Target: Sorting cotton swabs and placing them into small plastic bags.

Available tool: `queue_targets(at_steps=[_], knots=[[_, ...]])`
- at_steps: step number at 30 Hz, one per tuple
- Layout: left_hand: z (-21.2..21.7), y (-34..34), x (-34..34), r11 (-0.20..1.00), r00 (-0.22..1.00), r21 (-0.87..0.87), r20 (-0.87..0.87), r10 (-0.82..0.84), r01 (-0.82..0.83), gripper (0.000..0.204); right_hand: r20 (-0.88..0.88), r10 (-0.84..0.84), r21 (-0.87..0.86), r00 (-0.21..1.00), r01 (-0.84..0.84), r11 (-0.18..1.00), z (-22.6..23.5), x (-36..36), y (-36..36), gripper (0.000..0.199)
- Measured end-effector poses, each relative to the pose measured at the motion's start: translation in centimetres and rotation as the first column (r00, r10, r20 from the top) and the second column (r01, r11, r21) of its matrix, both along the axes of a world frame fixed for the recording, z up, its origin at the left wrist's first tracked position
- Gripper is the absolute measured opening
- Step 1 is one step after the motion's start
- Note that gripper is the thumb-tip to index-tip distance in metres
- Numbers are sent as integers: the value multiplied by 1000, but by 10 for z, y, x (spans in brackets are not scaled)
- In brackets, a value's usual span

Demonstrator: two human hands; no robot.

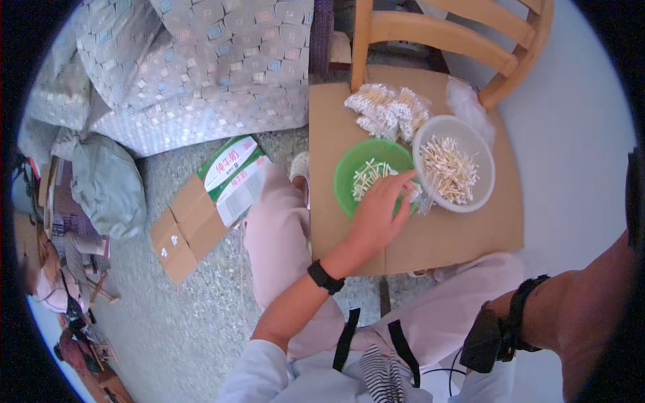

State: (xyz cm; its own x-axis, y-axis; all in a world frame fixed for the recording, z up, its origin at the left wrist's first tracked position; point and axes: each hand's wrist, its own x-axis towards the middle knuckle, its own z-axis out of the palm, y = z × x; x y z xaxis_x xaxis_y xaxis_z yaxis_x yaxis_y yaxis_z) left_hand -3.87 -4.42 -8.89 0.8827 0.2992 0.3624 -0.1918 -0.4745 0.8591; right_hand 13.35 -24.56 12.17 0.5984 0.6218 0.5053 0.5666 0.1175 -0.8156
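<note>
My left hand (379, 211) reaches over the right side of a green plastic bowl (340, 181) that holds loose cotton swabs (369, 178). Its thumb and fingers are closed on a small clear plastic bag (424, 200), with white swab tips showing by the fingertips. How many swabs the bag holds cannot be made out. Touching the green bowl's right side is a white bowl (489, 174) heaped with cotton swabs (449, 168). My right forearm (581, 302), wearing a black band, rises along the right edge. The right hand is outside the picture.
Behind the bowls lie bagged bundles of cotton swabs (390, 111) and an empty-looking clear bag (468, 107). Brown cardboard (443, 248) covers the wooden chair's seat; its backrest (437, 33) stands beyond. A flattened carton (201, 225) lies on the floor. Another person (57, 285) sits far left.
</note>
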Motion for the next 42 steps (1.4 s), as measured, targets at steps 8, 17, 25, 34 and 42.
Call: queue_targets(at_steps=[8, 17, 25, 34, 42], knots=[[1, -2, 6, 999, 999, 22, 33, -37, 36, 39, -75, 71, -44, 995, -75, 996, -3, 2, 5, 55], [-3, -8, 3, 997, 997, 81, 72, 10, -16, 37, -84, 131, 4, 988, -131, 991, -8, -49, 49, 54], [-8, -4, 3, 996, 1000, 87, 24, 1, -3, 26, -157, 106, -119, 982, -125, 985, -21, -47, 76, 54], [11, -3, 6, 999, 999, 38, 21, -39, 38, 24, -279, 31, -163, 960, -79, 983, -23, -35, 39, 53], [4, -2, 12, 994, 997, 104, 72, 11, -18, 22, -194, 4, -89, 981, -22, 996, 28, -81, 53, 58]])
